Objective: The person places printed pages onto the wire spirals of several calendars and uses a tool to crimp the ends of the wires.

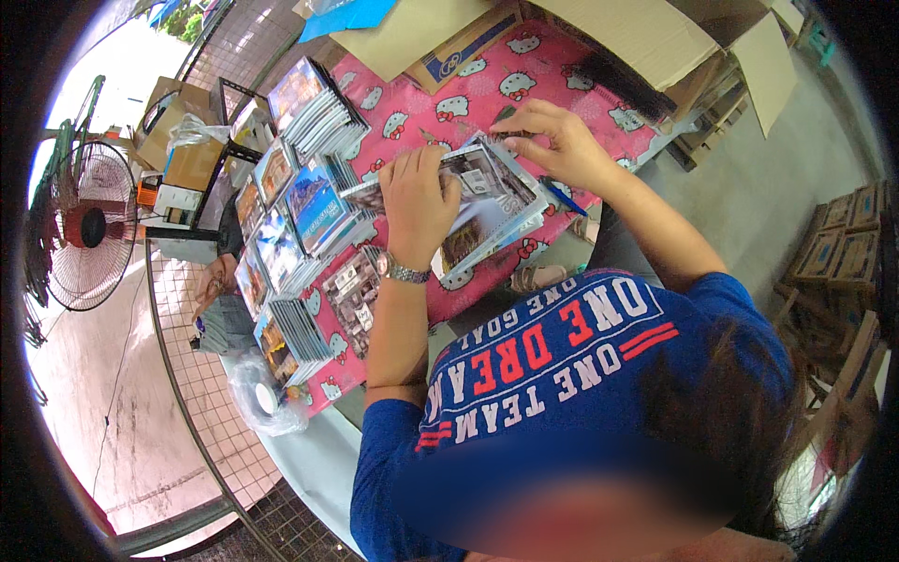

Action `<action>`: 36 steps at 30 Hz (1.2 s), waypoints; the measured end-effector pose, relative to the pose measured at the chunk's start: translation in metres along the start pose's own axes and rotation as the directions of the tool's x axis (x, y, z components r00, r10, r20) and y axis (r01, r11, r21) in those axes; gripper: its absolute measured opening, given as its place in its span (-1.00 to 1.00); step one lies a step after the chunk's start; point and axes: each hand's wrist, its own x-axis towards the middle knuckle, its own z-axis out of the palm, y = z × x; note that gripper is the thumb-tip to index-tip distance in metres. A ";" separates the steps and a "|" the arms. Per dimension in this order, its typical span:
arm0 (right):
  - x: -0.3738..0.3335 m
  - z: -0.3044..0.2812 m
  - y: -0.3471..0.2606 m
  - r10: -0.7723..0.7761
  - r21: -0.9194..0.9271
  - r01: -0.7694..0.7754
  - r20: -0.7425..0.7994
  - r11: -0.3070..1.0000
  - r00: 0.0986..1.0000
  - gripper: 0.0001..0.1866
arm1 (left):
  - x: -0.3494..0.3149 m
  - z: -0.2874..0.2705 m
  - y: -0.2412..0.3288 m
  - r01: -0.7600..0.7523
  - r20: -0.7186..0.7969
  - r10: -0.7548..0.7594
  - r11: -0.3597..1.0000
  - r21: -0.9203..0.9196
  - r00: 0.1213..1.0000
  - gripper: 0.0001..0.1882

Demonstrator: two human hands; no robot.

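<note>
My left hand (pixel 417 199), with a watch on its wrist, is closed on the left edge of a booklet with a grey photo cover (pixel 473 178). More booklets fan out beneath it, their pale page edges showing. Beyond the booklet's far right corner, the thumb and fingers of my right hand (pixel 552 140) are pinched together. A small dark thing shows at those fingertips, but its kind is unclear. A blue pen (pixel 565 197) lies by the right side of the booklets. Left of my left wrist lies another grey-covered booklet (pixel 354 290).
Stacks of photo-covered booklets (pixel 318 201) fill the table's left side. A pink patterned cloth (pixel 393 122) covers the table. Open cardboard boxes (pixel 646 42) stand at the far side. Another person's hand (pixel 215 281) rests at the left edge, near a plastic bag (pixel 267 398) and a fan (pixel 92 228).
</note>
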 end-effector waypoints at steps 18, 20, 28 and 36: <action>0.009 0.002 -0.003 -0.108 0.005 0.108 0.002 0.994 0.994 -0.63 | 0.014 0.009 -0.008 -0.038 -0.045 0.028 0.970 -0.239 0.999 -0.77; 0.009 0.006 0.000 -0.139 0.049 0.141 -0.042 0.989 0.989 -0.64 | 0.015 0.011 -0.007 -0.032 -0.011 0.031 0.968 -0.250 0.999 -0.74; 0.005 0.012 0.002 -0.186 -0.079 0.178 -0.120 0.981 0.975 -0.69 | 0.018 0.008 -0.005 -0.012 0.015 0.016 0.965 -0.261 1.000 -0.78; 0.000 0.019 0.001 -0.128 0.064 0.142 -0.180 0.988 0.975 -0.73 | 0.017 0.007 -0.006 -0.021 0.008 0.024 0.963 -0.268 1.000 -0.79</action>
